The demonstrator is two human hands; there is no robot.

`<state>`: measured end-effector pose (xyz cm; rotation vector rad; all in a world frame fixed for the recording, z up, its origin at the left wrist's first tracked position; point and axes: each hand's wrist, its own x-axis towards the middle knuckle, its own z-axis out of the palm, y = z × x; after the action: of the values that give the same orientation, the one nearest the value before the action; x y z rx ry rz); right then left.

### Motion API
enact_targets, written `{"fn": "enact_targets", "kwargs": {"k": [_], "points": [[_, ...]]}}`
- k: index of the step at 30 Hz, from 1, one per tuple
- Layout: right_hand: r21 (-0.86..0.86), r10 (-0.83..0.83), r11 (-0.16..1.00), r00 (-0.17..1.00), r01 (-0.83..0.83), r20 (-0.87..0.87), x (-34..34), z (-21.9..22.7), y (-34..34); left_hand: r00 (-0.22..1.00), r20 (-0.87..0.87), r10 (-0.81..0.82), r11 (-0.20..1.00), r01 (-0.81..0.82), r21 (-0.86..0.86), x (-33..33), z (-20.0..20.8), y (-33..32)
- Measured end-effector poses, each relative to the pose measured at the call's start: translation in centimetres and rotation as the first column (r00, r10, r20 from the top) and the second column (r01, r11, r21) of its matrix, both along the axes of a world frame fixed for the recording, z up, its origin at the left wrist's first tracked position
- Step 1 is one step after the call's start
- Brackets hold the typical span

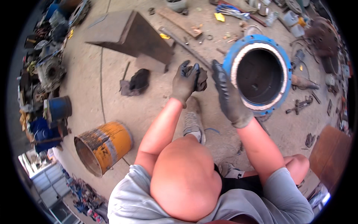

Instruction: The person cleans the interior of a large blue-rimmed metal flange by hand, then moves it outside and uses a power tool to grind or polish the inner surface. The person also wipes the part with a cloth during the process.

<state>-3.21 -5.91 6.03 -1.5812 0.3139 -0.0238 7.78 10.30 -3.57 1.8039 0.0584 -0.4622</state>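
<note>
My left hand (184, 85), in a dark work glove, is closed around a crumpled dark rag (201, 79) in front of my knee. My right hand (228, 98), gloved the same way, is held flat with its fingers stretched out and nothing in it. It is nearest to the left edge of a blue flanged metal housing (286, 63); whether it touches the edge I cannot tell. The housing has a pale, rough ring face (234, 71) and a dark hollow inside. Another dark cloth (139, 81) lies on the floor to the left.
An angled steel block (143, 41) stands at the far left of my hands. A yellow bucket (112, 143) lies tipped at the left, with a blue bucket (59, 107) beyond it. A long bar (186, 46) lies beside the block. Metal parts (50, 74) line the left side.
</note>
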Motion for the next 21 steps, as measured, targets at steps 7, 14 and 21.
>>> {"fn": "enact_targets", "kwargs": {"k": [7, 14, 21], "points": [[0.300, -0.046, 0.946, 0.970, 0.120, -0.241, -7.8, -1.2, -0.1, 0.815, 0.570, 0.107, 0.824, -0.393, 0.408, 3.1, -8.5, 21.3], [0.321, 0.090, 0.946, 0.929, 0.032, -0.359, -17.4, 2.7, -10.1, 0.787, 0.590, -0.180, 0.444, -0.470, 0.763, 12.2, -12.9, 26.6], [-0.197, -0.035, 0.980, 0.977, -0.008, -0.211, -21.0, 12.0, -16.9, 0.730, 0.684, -0.015, 0.986, -0.103, 0.131, 8.7, 9.2, -3.0]]}}
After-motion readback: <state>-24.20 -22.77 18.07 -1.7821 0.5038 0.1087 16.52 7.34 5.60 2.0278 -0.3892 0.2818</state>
